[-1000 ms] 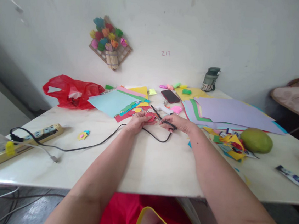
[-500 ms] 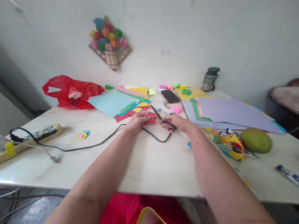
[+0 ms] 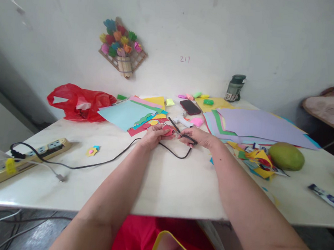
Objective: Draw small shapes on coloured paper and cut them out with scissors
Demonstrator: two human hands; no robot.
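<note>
My left hand (image 3: pixel 153 136) pinches a small red paper piece (image 3: pixel 168 130) above the middle of the table. Close to its right, my right hand (image 3: pixel 194 137) is closed on what look like black scissors (image 3: pixel 188 138); their exact shape is partly hidden by the fingers. A black cord (image 3: pixel 112 160) runs behind my left wrist and loops up towards my right hand. Just beyond both hands lie red and yellow paper cutouts (image 3: pixel 154 123) and a white and pink glue gun (image 3: pixel 184 122). A yellow paper flower (image 3: pixel 91 151) with a pink centre rests to the left.
Coloured sheets lie in a left stack (image 3: pixel 126 114) and a right stack (image 3: pixel 250 124). Paper scraps (image 3: pixel 260 162), a green mango (image 3: pixel 286 156) and a tube (image 3: pixel 328 197) are on the right. A phone (image 3: pixel 190 107), red bag (image 3: pixel 82 104) and power strip (image 3: pixel 19 167) are around.
Almost nothing differs. Both hands keep their place and hold, with the red paper piece shifting only very slightly.
</note>
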